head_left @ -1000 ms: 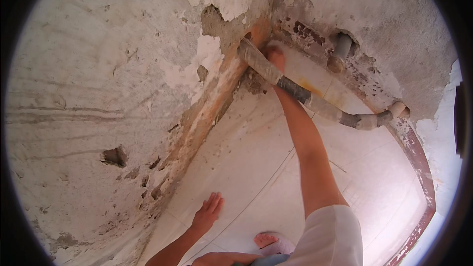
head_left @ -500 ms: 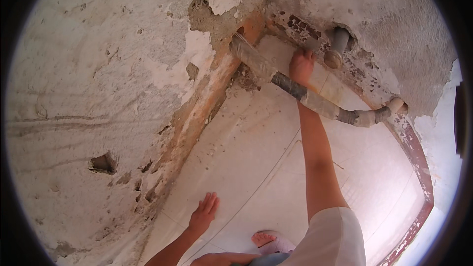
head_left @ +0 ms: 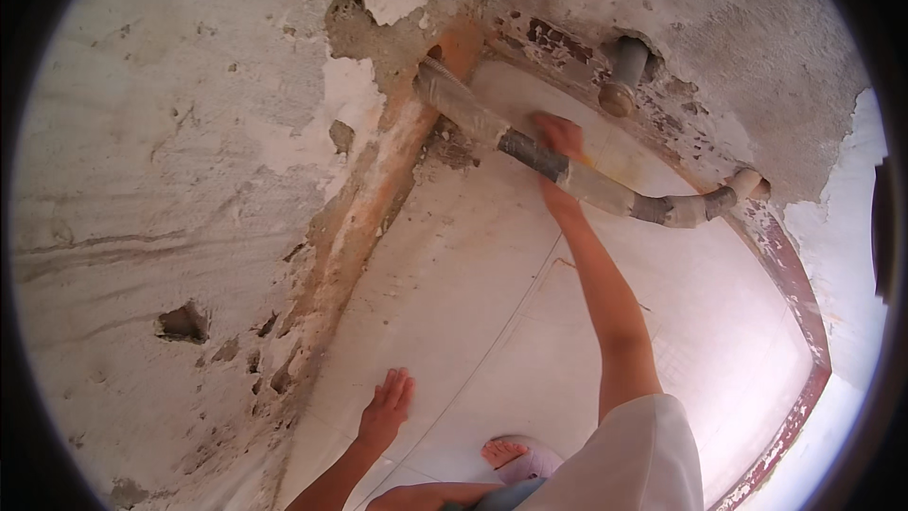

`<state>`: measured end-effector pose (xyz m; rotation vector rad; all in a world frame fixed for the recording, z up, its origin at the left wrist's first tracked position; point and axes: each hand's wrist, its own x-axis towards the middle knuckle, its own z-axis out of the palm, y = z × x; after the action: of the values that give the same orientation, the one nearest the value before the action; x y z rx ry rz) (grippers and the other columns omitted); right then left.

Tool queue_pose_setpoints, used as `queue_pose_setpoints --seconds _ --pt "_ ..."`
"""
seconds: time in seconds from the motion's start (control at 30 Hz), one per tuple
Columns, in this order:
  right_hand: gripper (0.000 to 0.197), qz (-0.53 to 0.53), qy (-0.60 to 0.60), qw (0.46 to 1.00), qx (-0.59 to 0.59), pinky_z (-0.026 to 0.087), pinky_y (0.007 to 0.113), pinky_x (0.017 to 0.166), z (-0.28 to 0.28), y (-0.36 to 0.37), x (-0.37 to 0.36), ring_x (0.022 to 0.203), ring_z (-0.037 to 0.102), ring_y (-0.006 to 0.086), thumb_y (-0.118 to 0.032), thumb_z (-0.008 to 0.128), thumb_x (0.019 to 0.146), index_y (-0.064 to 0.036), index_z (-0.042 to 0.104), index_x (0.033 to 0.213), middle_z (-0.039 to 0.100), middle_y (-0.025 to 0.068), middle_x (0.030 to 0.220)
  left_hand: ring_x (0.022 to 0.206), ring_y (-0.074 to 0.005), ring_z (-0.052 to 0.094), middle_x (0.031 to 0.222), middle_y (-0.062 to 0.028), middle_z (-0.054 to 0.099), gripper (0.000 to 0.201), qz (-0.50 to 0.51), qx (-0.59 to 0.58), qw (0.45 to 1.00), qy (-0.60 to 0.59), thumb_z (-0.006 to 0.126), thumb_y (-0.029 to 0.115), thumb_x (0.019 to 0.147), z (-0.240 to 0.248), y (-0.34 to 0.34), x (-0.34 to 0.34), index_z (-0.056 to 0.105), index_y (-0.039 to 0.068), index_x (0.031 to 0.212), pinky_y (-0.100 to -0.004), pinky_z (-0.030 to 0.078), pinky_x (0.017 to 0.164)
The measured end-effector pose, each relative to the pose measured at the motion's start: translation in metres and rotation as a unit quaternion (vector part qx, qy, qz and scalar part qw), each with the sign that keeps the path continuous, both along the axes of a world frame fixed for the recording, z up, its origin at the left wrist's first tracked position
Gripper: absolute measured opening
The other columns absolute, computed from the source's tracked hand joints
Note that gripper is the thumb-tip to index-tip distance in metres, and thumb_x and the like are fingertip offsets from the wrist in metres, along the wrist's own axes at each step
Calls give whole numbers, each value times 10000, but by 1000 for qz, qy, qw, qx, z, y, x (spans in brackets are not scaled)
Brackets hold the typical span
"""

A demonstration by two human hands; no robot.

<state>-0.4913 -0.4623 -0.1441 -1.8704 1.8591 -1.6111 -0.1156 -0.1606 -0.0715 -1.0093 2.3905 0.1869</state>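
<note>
My right hand (head_left: 562,135) reaches past the taped hose (head_left: 596,191) to the light floor (head_left: 454,274) near the corner. The hose crosses over my wrist. That hand's fingers are bent toward the left and blurred, and whether anything lies under them does not show. Lower down, my left hand (head_left: 383,409) rests flat on the floor with its fingers stretched out, holding nothing. Grey and clear tape wraps the hose, which runs from a hole at the foot of the left wall to a pipe stub (head_left: 747,184) at the right wall.
The left wall (head_left: 142,161) has peeling plaster and a broken hole (head_left: 183,322). A capped pipe (head_left: 622,80) sticks out of the right wall above the floor. Chipped dark red skirting (head_left: 794,274) edges the floor on the right. My bare foot (head_left: 503,452) shows below.
My right hand has come slightly nearer, and its fingers have swung round to the left. The left hand stays flat on the floor. The whole view has shifted a little.
</note>
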Motion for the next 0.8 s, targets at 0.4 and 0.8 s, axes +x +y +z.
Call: queue_pose_setpoints --seconds 0.4,0.8 --pt "382 232 -730 628 -134 391 366 905 15 -3 -71 1056 486 184 -167 486 901 -121 373 1262 481 54 1206 1292 -318 251 1408 -167 206 855 78 99 989 83 752 225 596 4 -4 -7 318 26 1305 -353 358 988" --pt "165 257 -679 688 15 418 289 810 0 25 -80 936 482 136 -48 443 845 -91 484 999 503 25 993 1289 -286 271 1408 -126 237 826 92 99 986 100 743 205 598 3 -6 -12 330 51 1297 -357 357 992"
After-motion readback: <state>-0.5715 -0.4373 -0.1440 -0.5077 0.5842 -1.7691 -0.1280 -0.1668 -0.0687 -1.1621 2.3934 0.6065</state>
